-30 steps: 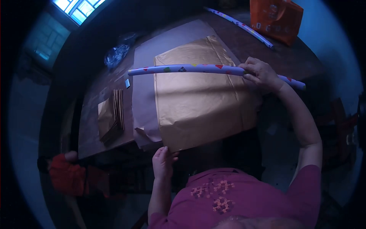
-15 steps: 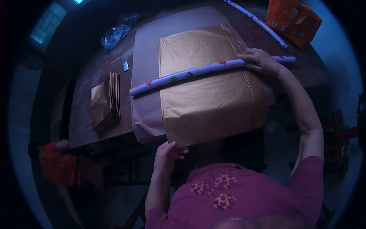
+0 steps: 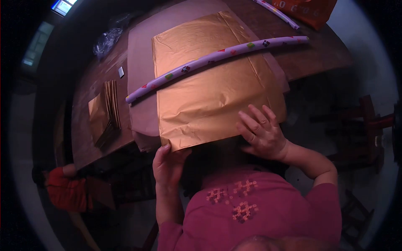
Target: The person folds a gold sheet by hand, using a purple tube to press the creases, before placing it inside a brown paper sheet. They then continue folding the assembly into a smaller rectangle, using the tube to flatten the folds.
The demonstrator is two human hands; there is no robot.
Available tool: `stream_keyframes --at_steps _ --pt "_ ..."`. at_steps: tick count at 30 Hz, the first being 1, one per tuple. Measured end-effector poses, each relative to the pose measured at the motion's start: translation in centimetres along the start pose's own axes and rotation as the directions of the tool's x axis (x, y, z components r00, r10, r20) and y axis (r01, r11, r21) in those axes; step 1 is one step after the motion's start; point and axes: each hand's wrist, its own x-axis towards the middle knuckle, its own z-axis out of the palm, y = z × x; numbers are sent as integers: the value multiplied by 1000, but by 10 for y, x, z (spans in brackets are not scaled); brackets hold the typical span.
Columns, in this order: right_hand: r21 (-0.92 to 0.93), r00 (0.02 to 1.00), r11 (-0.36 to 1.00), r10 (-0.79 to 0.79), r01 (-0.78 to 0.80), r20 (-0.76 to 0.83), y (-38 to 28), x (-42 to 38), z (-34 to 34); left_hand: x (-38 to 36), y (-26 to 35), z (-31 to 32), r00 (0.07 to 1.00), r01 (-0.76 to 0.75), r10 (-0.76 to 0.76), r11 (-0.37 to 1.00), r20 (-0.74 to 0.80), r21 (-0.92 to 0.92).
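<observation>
A large gold paper sheet [image 3: 197, 100] lies over a bigger pale sheet [image 3: 140, 58] on the table, its near edge hanging past the table edge. My left hand [image 3: 169, 163] pinches the near left corner of the gold sheet, thumb on top. My right hand [image 3: 261, 134] is at the near edge toward the right, fingers spread over the gold sheet, holding nothing. Across the gold sheet rests a long patterned roll [image 3: 217, 56], slanting up to the right, with no hand on it.
Folded gold paper pieces [image 3: 104, 113] stand on the left of the wooden table [image 3: 90, 79]. Behind them are a small white object [image 3: 121, 72] and crumpled clear plastic [image 3: 109, 39]. Another roll [image 3: 278, 14] and an orange bag [image 3: 314, 12] are far right. A person in red [image 3: 67, 188] is at lower left.
My right hand has let go of the roll and come down to the gold sheet's near edge. The left hand still pinches the corner. The view has shifted and brightened.
</observation>
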Motion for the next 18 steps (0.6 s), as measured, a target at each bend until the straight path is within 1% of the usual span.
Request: stream_keyframes --at_steps 1,3,4,6,7,8,9,10,11,12,13,14,15,16,17,18 --pt "9 1000 1000 -2 3 -9 1 -6 15 0 2 1 1000 6 -6 1000 29 0" --pt "-148 973 983 74 -108 -219 7 -4 29 0 3 6 996 23 -22 1000 92 -4" --pt "-111 973 981 136 -158 -185 3 -3 21 -1 3 11 996 17 -17 1000 91 4" --pt "-108 966 978 153 -178 -208 1 0 7 -3 4 21 1000 20 -20 998 5 51" --pt "-110 961 975 166 -194 -221 3 0 1 -3 5 19 1000 10 -11 998 14 56" --pt "-112 960 975 162 -192 -230 5 0 -5 -3 6 12 997 26 -29 999 76 42" --pt "-134 965 973 157 -188 -210 13 -1 -9 -3 7 9 989 37 -41 999 141 26" --pt "-156 970 971 153 -184 -189 20 -1 -13 -2 7 6 988 27 -30 999 149 25" --pt "-112 975 982 131 -152 -180 26 -1 -20 -3 5 4 992 28 -33 999 119 42" --pt "-114 976 983 121 -144 -182 29 2 -25 -5 4 7 996 31 -36 998 86 60" --pt "-111 981 989 79 -100 -176 32 5 -30 -7 3 10 996 23 -28 998 89 56" --pt "-107 985 993 38 -57 -170 34 8 -35 -11 3 14 999 37 -38 996 8 84" --pt "-109 984 993 29 -49 -175 35 11 -39 -14 4 19 996 52 -44 992 -72 113" --pt "-102 986 995 -11 -6 -169 36 15 -44 -19 8 23 997 44 -36 993 -69 111" --pt "-96 985 995 -52 36 -163 38 19 -49 -26 16 26 993 112 -116 984 24 140" --pt "-99 984 994 -59 43 -167 39 21 -54 -33 25 26 974 176 -198 968 114 176"
